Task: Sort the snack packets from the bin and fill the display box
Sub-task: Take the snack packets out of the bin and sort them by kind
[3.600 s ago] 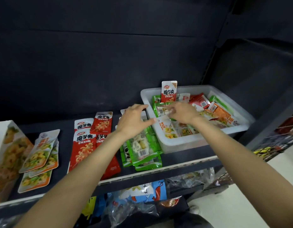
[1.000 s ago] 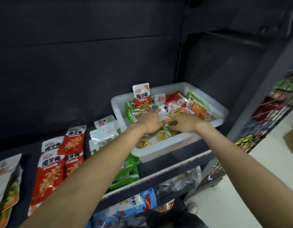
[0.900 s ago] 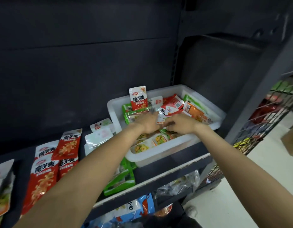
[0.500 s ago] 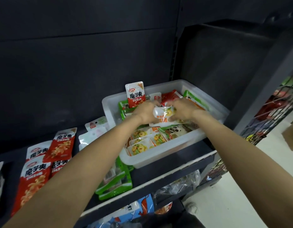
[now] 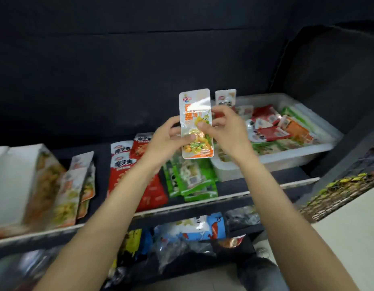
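Observation:
Both hands hold one white-and-orange snack packet (image 5: 195,114) upright above the shelf, left of the white bin (image 5: 291,158). My left hand (image 5: 168,139) grips its left edge with the thumb on the front. My right hand (image 5: 226,128) pinches its right edge. The bin at the right holds several red, orange and green packets, one red packet (image 5: 225,98) standing up at its back. The white display box (image 5: 16,181) stands at the far left of the shelf.
On the dark shelf (image 5: 234,186) lie sorted piles: white-orange packets (image 5: 80,181) beside the display box, red packets (image 5: 123,162) in the middle, green packets (image 5: 192,179) by the bin. Bagged goods (image 5: 192,229) fill the lower shelf. A dark panel rises behind.
Both hands lifted a white-and-orange packet out of the bin and carried it leftward, turning it upright. The view swung left, bringing the display box into sight.

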Demonstrator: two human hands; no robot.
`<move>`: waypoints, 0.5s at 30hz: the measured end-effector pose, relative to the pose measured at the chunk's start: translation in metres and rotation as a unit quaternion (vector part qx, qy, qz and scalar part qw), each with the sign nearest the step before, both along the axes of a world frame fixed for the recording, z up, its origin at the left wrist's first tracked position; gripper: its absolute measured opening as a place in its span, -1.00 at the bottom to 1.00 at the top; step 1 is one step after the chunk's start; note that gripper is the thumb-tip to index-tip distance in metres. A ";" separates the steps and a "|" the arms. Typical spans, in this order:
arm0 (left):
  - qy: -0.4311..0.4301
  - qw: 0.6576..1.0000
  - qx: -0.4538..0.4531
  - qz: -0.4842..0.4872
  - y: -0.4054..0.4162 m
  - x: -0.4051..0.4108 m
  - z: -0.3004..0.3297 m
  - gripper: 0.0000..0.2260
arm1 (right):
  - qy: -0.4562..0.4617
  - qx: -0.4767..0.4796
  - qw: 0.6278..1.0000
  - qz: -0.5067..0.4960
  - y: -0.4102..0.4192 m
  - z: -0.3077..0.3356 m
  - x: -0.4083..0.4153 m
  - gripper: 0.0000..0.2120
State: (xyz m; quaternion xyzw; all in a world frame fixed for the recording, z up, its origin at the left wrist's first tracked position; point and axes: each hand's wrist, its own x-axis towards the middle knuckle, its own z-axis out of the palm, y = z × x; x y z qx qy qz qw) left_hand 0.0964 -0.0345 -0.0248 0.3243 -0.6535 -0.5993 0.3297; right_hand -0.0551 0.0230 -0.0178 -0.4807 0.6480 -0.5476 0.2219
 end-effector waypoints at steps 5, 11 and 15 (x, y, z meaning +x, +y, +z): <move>-0.128 0.975 -0.067 0.166 0.004 0.102 -0.036 -0.63 | -0.004 0.084 0.990 0.116 -0.013 -0.036 0.102 -0.40; -0.360 0.874 -0.232 0.232 0.023 0.190 -0.067 -0.57 | -0.014 0.159 0.974 0.162 -0.036 -0.073 0.196 -0.39; -0.383 0.843 -0.270 0.262 0.029 0.224 -0.076 -0.65 | 0.021 0.164 0.965 0.202 -0.046 -0.082 0.242 -0.43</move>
